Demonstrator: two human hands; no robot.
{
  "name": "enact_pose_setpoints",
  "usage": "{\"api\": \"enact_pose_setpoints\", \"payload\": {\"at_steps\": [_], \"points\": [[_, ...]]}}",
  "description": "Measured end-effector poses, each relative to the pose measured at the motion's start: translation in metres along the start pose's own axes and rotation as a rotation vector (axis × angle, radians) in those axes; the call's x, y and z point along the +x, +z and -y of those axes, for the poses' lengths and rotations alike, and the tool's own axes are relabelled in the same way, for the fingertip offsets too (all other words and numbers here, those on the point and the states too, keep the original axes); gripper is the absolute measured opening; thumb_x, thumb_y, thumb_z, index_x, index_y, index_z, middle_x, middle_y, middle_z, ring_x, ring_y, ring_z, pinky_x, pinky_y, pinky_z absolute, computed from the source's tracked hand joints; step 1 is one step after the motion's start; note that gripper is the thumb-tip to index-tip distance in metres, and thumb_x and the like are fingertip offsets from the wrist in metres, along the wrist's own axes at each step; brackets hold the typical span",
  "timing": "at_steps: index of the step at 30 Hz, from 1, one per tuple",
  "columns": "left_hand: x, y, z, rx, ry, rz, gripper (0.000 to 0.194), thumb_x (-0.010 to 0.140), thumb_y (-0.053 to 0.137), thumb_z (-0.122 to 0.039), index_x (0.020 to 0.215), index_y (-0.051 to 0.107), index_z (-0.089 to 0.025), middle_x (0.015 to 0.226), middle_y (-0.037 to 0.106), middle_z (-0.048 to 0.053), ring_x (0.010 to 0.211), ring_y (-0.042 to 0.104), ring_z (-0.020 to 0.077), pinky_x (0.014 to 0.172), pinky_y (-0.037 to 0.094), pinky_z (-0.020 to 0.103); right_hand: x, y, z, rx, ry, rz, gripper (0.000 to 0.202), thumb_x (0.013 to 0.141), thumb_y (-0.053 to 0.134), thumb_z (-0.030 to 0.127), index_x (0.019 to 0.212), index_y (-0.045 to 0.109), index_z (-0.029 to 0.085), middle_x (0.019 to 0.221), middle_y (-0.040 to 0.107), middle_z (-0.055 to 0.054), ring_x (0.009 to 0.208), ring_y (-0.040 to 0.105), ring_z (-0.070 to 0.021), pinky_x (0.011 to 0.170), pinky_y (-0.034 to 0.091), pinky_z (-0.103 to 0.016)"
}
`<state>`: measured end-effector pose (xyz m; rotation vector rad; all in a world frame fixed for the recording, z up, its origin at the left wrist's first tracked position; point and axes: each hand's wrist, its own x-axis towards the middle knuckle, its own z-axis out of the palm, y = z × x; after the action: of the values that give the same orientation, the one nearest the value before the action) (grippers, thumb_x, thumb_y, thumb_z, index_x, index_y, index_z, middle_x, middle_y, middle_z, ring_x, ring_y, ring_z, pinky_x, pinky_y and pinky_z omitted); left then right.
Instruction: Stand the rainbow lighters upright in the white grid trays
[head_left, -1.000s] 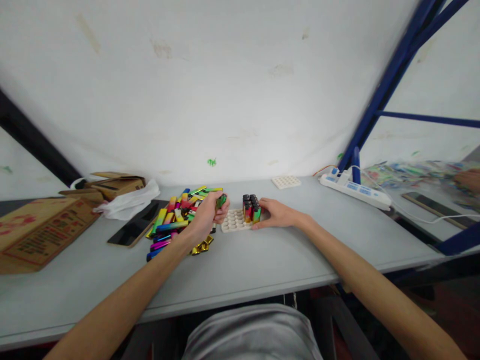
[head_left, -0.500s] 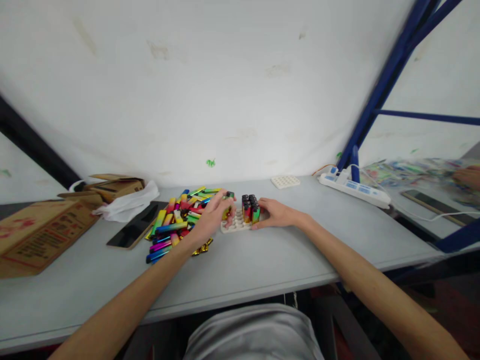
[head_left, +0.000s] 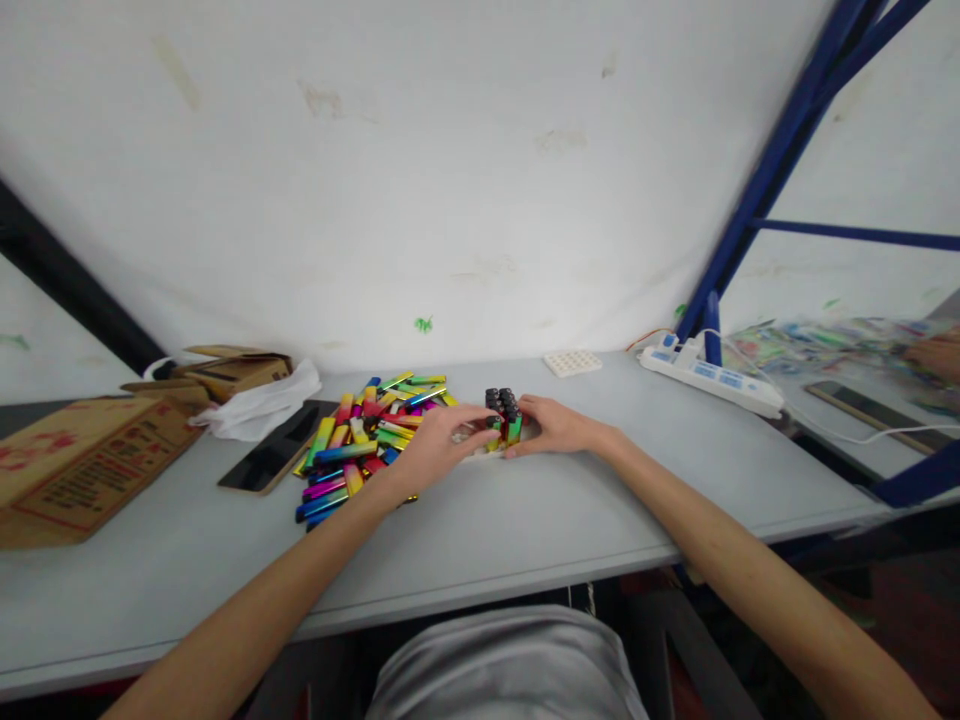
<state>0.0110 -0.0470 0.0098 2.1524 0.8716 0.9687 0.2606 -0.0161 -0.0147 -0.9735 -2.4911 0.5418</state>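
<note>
Left hand (head_left: 439, 440) is pinching a green lighter (head_left: 494, 426) beside the upright lighters (head_left: 505, 401) on the white tray (head_left: 480, 456); right hand (head_left: 556, 427) is cupping their side, can't tell if gripping. Looks like early days: a big heap (head_left: 364, 432) is lying loose on the desk (head_left: 525, 530).

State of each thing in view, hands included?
Left hand, pinching a lighter
Right hand, curled beside standing lighters
Near tray, mostly hidden
Loose lighters, piled
Back tray, lying flat
Rear box, flaps open
White bag, crumpled
Left phone, screen dark
Right phone, screen dark
Power strip, plugs in
</note>
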Motion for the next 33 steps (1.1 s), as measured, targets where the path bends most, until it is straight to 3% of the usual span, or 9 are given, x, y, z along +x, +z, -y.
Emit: {"api": "enact_pose_setpoints", "payload": {"at_steps": [9,14,19,25,29,33], "points": [[0.000,0.007,-0.008,0.096,0.015,0.023,0.021,0.088,0.070,-0.036,0.104,0.078,-0.025,0.097,0.079,0.005,0.085,0.071,0.0248,0.084,0.053,0.034,0.000,-0.001,0.001,0.009,-0.017,-0.003,0.055,0.078,0.080,0.057,0.113,0.067,0.017,0.098,0.065,-0.006,0.087,0.059,-0.0230,0.079,0.048,-0.033],[0.000,0.015,-0.004,0.107,0.021,-0.018,0.030,0.090,0.069,-0.036,0.119,0.071,-0.029,0.104,0.076,0.005,0.091,0.069,0.0237,0.088,0.051,0.034,-0.002,0.000,0.001,-0.009,0.007,-0.017,0.053,0.078,0.080,0.056,0.111,0.067,0.017,0.098,0.065,-0.006,0.084,0.059,-0.0218,0.079,0.049,-0.033],[0.000,0.018,0.003,0.197,0.136,0.019,0.024,0.093,0.064,-0.034,0.115,0.072,-0.027,0.101,0.073,0.007,0.092,0.066,0.0237,0.092,0.051,0.037,-0.003,0.000,0.002,0.048,-0.012,-0.019,0.052,0.078,0.082,0.051,0.114,0.066,0.018,0.103,0.068,-0.006,0.087,0.061,-0.0221,0.080,0.050,-0.033],[-0.004,0.020,0.006,0.452,0.232,-0.013,0.034,0.099,0.056,-0.036,0.130,0.066,-0.026,0.106,0.063,0.010,0.090,0.063,0.0223,0.087,0.052,0.036,-0.003,0.000,0.001,0.012,0.006,-0.027,0.055,0.077,0.082,0.053,0.114,0.066,0.016,0.102,0.069,-0.007,0.089,0.062,-0.0234,0.080,0.049,-0.034],[-0.004,0.014,0.002,0.478,0.229,-0.035,0.035,0.096,0.061,-0.040,0.126,0.067,-0.025,0.103,0.062,0.009,0.086,0.061,0.0213,0.085,0.051,0.035,-0.002,-0.002,0.002,0.013,0.002,-0.004,0.056,0.078,0.081,0.054,0.116,0.066,0.016,0.104,0.068,-0.008,0.089,0.062,-0.0232,0.082,0.049,-0.034],[-0.001,-0.012,0.001,0.454,0.172,-0.144,0.036,0.096,0.058,-0.037,0.129,0.065,-0.023,0.101,0.067,0.008,0.089,0.063,0.0222,0.091,0.049,0.034,-0.002,-0.004,0.006,0.018,0.021,0.010,0.056,0.079,0.080,0.055,0.117,0.066,0.015,0.106,0.067,-0.008,0.093,0.062,-0.0244,0.085,0.049,-0.035]]}}
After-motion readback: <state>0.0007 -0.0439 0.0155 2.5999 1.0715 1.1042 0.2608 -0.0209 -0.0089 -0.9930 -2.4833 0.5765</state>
